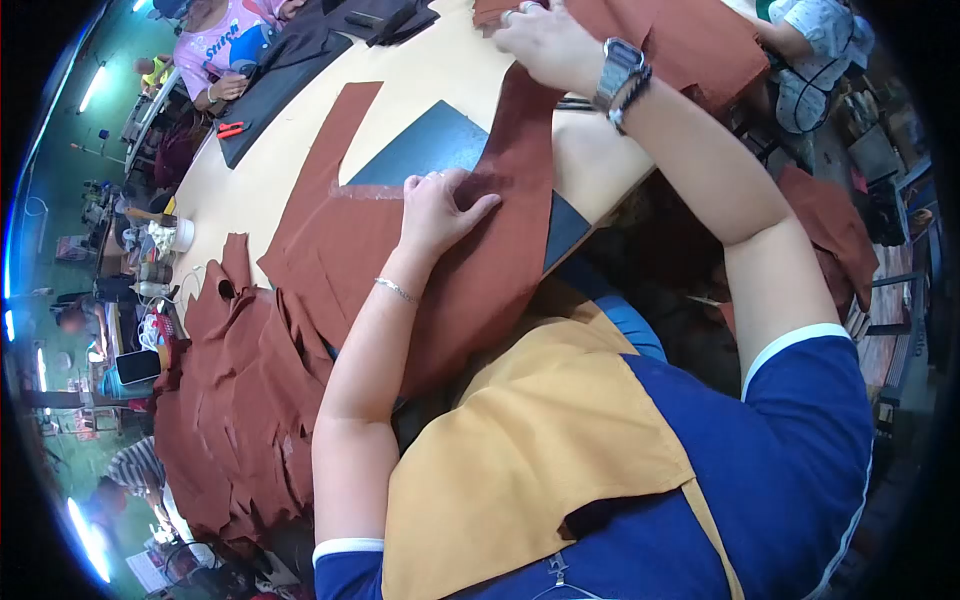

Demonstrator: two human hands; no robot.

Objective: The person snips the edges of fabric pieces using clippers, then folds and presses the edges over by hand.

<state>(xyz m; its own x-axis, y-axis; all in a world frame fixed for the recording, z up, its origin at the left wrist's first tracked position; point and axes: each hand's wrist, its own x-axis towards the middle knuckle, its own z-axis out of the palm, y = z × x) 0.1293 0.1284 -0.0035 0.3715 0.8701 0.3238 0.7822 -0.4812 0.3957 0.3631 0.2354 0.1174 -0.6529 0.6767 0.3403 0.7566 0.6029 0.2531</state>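
A large reddish-brown fabric piece [345, 240] lies across the table's near part and partly over a dark flat board [425, 140]. A translucent strip runs along its inner edge. On this fabric rests my left hand [440, 205], its thumb apart from the curled fingers, with nothing visible in it. Farther off at the top, my right hand [535, 40] reaches over the upper end of the fabric, beside a reddish-brown pile [690, 50]. Its fingers are bent at the frame's edge, and what they touch is hard to make out.
More reddish-brown fabric [240, 400] hangs in folds at the left edge of the pale table [225, 190]. A person [225, 45] sits at the far left beside dark fabric [290, 75] and a red tool [232, 130]. Another person [815, 50] is at the upper right.
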